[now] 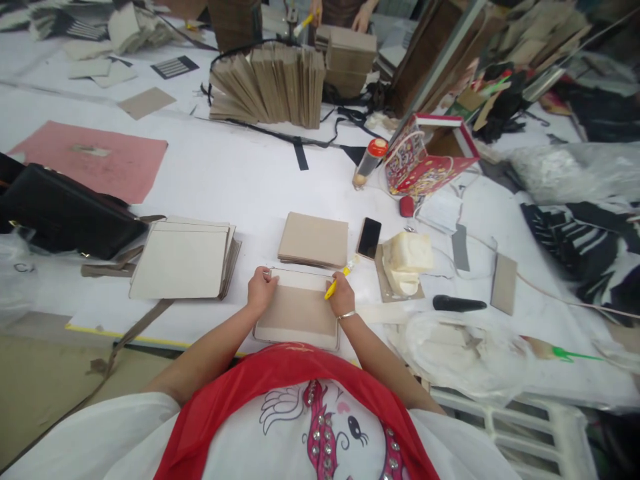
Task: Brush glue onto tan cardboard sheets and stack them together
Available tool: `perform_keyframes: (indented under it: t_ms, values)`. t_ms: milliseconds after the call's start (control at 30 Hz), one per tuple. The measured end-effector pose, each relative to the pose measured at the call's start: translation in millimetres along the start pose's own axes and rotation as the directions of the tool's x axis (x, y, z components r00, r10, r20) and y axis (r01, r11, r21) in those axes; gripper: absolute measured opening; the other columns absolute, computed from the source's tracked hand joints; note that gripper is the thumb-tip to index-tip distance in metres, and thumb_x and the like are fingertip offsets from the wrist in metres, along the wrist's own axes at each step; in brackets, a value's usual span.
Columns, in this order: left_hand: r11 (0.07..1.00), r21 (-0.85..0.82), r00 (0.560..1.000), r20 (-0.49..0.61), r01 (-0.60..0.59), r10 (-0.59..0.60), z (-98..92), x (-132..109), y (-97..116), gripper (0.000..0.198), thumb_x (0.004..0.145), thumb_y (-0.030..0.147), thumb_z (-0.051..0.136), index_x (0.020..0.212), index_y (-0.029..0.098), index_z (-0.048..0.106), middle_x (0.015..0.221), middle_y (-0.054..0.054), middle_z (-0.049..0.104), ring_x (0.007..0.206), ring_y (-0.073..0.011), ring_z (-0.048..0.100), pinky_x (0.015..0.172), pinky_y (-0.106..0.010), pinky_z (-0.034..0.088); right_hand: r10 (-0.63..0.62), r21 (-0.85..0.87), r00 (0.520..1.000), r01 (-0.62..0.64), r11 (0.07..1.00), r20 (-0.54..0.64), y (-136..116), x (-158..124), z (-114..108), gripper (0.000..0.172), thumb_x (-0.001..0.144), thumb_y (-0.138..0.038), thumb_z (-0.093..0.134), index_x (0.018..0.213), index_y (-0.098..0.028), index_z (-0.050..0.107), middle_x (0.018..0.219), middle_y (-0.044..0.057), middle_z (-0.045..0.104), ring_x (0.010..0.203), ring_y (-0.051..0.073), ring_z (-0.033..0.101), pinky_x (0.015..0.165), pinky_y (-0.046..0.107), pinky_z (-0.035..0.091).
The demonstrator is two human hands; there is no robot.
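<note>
Along the near edge of the white table (235, 177), right against the wearer's front, a flat board (300, 312) is lying, its far left corner being pinched by the left hand (263, 292), while the right hand (343, 298) is gripping a yellow brush (332, 287) at the far right corner; whether those fingers are also pinching the board, cannot tell. Just beyond, a brown stack (314, 239) is sitting beside a dark phone (369, 237), and a pale stack (179, 261) is standing off left.
</note>
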State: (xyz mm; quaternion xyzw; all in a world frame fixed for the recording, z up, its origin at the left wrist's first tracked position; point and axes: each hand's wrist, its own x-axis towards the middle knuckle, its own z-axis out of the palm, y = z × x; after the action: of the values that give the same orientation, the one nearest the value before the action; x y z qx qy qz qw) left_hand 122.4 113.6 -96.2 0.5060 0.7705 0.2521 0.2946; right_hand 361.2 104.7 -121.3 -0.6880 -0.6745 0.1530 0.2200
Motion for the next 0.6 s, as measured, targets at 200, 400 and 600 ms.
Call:
perform_keyframes:
  t_ms: [200,400,600]
  values:
    - [0.98,0.141,0.989,-0.019,-0.139,0.143,-5.8,-0.9,-1.2,0.039,0.075,0.03,0.054,0.11,0.016,0.046,0.084,-0.005,0.059,0.083,-0.0203,0.057,0.076,-0.033,0.044,-0.026,-0.031,0.996,0.023,0.999,-0.08,6.5,-1.6,0.2,0.026,0.084,-0.028,0.041,0.106,-0.015,0.046,0.087,0.008,0.056,0.078,0.019,0.052,0.068,0.03,0.043]
    - [0.737,0.276,0.786,0.183,-0.618,0.59,-6.0,-24.7,-4.4,0.044,0.084,0.028,0.043,0.126,0.018,0.042,0.135,-0.013,0.041,0.127,-0.0249,0.033,0.105,-0.042,0.022,-0.182,-0.141,0.976,0.165,0.976,-0.119,2.3,-11.4,-8.5,0.023,0.086,-0.022,0.04,0.105,-0.014,0.051,0.097,0.013,0.057,0.088,0.022,0.05,0.077,0.037,0.041]
    - [0.629,0.351,0.718,0.402,-0.694,0.568,1.6,-40.2,-10.4,0.051,0.081,0.039,0.049,0.128,0.019,0.045,0.141,-0.013,0.032,0.131,-0.0302,0.024,0.106,-0.046,0.017,-0.524,-0.136,0.846,0.534,0.835,0.101,-31.6,-29.1,8.4,0.024,0.084,-0.011,0.04,0.104,-0.017,0.052,0.121,0.011,0.051,0.111,0.023,0.042,0.092,0.04,0.036]
